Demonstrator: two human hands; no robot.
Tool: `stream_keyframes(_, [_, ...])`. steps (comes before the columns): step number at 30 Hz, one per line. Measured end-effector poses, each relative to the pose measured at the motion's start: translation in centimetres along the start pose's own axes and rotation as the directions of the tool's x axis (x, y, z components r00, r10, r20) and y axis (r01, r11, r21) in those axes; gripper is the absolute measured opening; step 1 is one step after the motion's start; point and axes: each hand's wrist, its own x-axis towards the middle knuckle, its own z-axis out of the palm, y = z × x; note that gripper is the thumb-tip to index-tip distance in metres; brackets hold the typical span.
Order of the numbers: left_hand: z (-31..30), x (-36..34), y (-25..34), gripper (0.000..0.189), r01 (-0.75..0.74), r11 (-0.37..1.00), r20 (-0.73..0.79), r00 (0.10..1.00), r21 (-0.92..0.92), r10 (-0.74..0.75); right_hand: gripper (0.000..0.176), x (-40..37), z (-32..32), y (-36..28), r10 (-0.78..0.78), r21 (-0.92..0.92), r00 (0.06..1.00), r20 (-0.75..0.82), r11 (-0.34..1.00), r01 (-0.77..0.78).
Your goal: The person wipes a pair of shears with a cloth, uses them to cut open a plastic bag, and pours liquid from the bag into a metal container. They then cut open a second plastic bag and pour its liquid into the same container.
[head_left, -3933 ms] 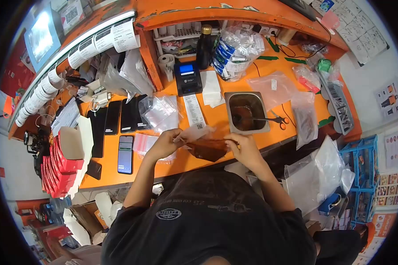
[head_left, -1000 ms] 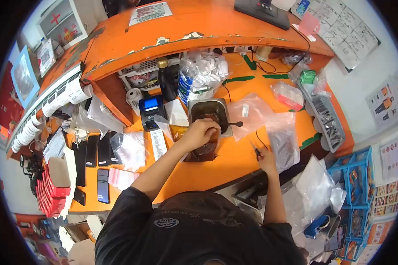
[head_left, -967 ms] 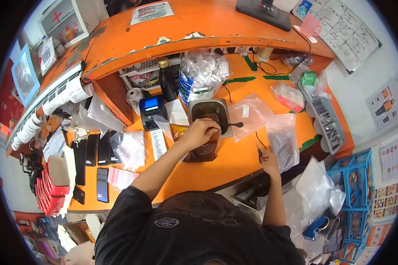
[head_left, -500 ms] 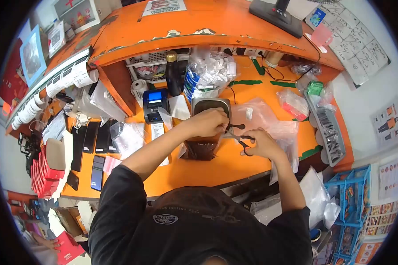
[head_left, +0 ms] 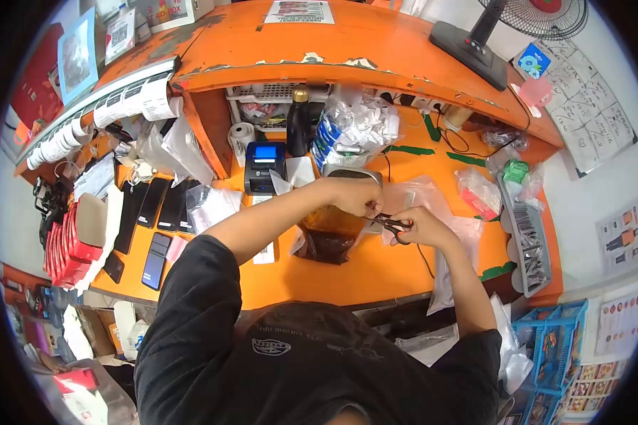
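Note:
A clear plastic bag of dark brown liquid (head_left: 326, 244) stands on the orange counter in front of me. My left hand (head_left: 360, 197) is closed around the gathered top of the bag. My right hand (head_left: 424, 228) grips black-handled scissors (head_left: 392, 224), their blades pointing left, right at the bag's top just beside my left fingers. Behind the left hand sits a dark, grey-rimmed device (head_left: 351, 173), partly covered by hand and bag. Pinkish clear plastic bags (head_left: 420, 195) lie beyond the scissors.
A small label printer (head_left: 265, 168), a black bottle (head_left: 299, 124) and a tub stuffed with paper scraps (head_left: 354, 131) stand at the back. Several phones (head_left: 156, 261) lie left, near a box of red packets (head_left: 67, 241). A grey tray of packets (head_left: 528, 237) lines the right edge.
The scissors have moved up against my left fingers, their handles drawn closer together. The view has shifted a little. A person at lower left has moved a red item lower.

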Motion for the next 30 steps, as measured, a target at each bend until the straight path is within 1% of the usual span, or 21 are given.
stream_keyframes(2, [0.4,0.1,-0.5,0.008,-0.045,0.998,-0.034,0.998,-0.047,0.043,0.031,0.0,0.0,0.1,-0.013,0.004,1.000,0.006,1.000,0.013])
stream_keyframes(7, [0.5,0.2,-0.6,0.008,-0.043,0.994,-0.035,0.999,-0.100,0.039,0.030,0.2,0.1,-1.0,-0.062,0.020,0.998,0.030,0.998,0.061])
stream_keyframes(9, [0.2,0.0,-0.5,0.008,-0.039,0.992,-0.030,0.999,-0.117,0.036,0.029,0.6,0.0,-0.7,-0.068,-0.163,0.997,0.030,0.984,0.072])
stream_keyframes(10, [0.1,-0.1,-0.5,0.007,-0.044,0.992,-0.030,0.999,-0.117,0.041,0.028,0.9,0.3,0.0,-0.109,-0.201,0.994,0.015,0.973,0.109])
stream_keyframes(11, [0.0,-0.1,-0.5,0.007,-0.049,0.992,-0.030,0.998,-0.116,0.046,0.028,0.8,0.3,-0.4,-0.107,-0.202,0.994,0.012,0.974,0.107])
stream_keyframes(13, [0.1,-0.3,-0.5,0.006,-0.037,0.989,-0.046,0.998,-0.146,0.031,0.026,0.8,0.2,-1.5,-0.006,-0.037,0.999,0.038,0.999,0.007])
stream_keyframes(14, [0.1,-0.3,-0.7,0.005,-0.024,0.983,-0.061,0.998,-0.180,0.013,0.026,0.9,0.3,-1.6,-0.007,-0.038,0.999,0.036,0.999,0.008])
stream_keyframes(16, [0.3,-0.2,-1.0,0.005,-0.046,0.978,-0.057,0.998,-0.206,0.035,0.021,1.1,0.7,-1.6,-0.039,0.031,0.999,0.024,0.999,0.038])
stream_keyframes(17, [0.2,-0.2,-1.0,0.005,-0.066,0.971,-0.054,0.997,-0.232,0.055,0.021,1.3,0.7,-1.5,-0.038,0.031,0.999,0.021,0.999,0.038])
stream_keyframes(19, [0.2,-0.2,-0.8,0.005,-0.061,0.972,-0.059,0.997,-0.228,0.048,0.018,1.7,1.0,-1.3,0.001,-0.033,0.999,0.034,0.999,0.000])
stream_keyframes(21, [0.2,-0.2,-0.8,0.005,-0.054,0.973,-0.062,0.997,-0.224,0.042,0.018,1.9,1.1,-1.8,-0.010,-0.003,1.000,0.022,1.000,0.010])
stream_keyframes(23, [0.2,-0.2,-0.8,0.005,-0.034,0.959,-0.064,0.998,-0.280,0.017,0.020,2.7,1.7,-0.4,-0.056,-0.103,0.998,-0.002,0.993,0.055])
stream_keyframes(24, [0.1,-0.3,-0.8,0.005,-0.033,0.960,-0.065,0.998,-0.279,0.015,0.020,3.1,1.8,0.0,-0.058,-0.104,0.998,-0.002,0.993,0.057])
stream_keyframes(26, [-0.1,-0.3,-0.8,0.005,-0.040,0.957,-0.078,0.997,-0.289,0.018,0.025,3.4,2.2,0.4,0.000,-0.040,0.999,-0.055,0.999,-0.002])
stream_keyframes(30, [-0.4,-0.7,-0.8,0.005,-0.028,0.950,-0.082,0.997,-0.312,0.003,0.031,4.3,3.0,0.3,0.025,0.016,0.999,-0.046,1.000,-0.024])
